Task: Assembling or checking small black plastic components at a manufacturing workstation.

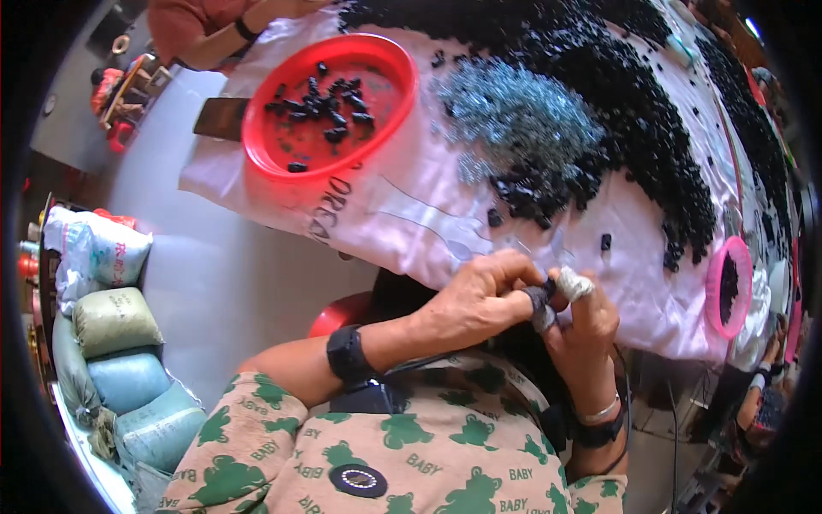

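My left hand (475, 300) and my right hand (585, 334) meet at the near edge of the cloth-covered table. Their fingertips pinch a small black piece (548, 286), mostly hidden by the fingers. Cloth or tape wraps cover some fingertips, whitish on the right hand and dark grey on the left. Just beyond the hands lies a heap of small, shiny, bluish clear parts (522, 116). Black pieces like those in the large dark pile (634, 111) lie against it, and one loose black piece (606, 242) rests nearer my right hand.
A round red tray (257, 154) holding several black pieces stands at the left. At the right is a pink-rimmed container (712, 300) with dark contents. Stuffed sacks (116, 321) line the far left. Another person's arm (214, 43) reaches in at the upper left.
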Tool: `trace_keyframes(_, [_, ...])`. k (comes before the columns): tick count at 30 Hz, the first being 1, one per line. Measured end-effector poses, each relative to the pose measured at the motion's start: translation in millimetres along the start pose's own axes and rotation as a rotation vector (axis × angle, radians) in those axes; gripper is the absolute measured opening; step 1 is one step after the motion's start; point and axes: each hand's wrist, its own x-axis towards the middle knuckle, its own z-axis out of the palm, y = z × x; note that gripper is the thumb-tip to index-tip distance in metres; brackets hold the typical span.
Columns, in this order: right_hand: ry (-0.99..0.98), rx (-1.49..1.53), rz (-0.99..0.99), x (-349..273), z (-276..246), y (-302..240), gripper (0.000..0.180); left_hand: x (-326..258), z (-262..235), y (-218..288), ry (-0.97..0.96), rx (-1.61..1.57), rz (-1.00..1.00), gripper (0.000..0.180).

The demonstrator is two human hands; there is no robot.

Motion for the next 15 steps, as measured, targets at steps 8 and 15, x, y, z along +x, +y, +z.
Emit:
trace_keyframes(8, [0.065,0.126,0.136,4,1,-6,0.05,-4,-19,23,0.213,-0.268,0.059,0.016])
trace_keyframes(15, [0.301,0.093,0.307,-4,-8,31,0.031,-9,-134,46,0.645,-0.714,0.398,0.02])
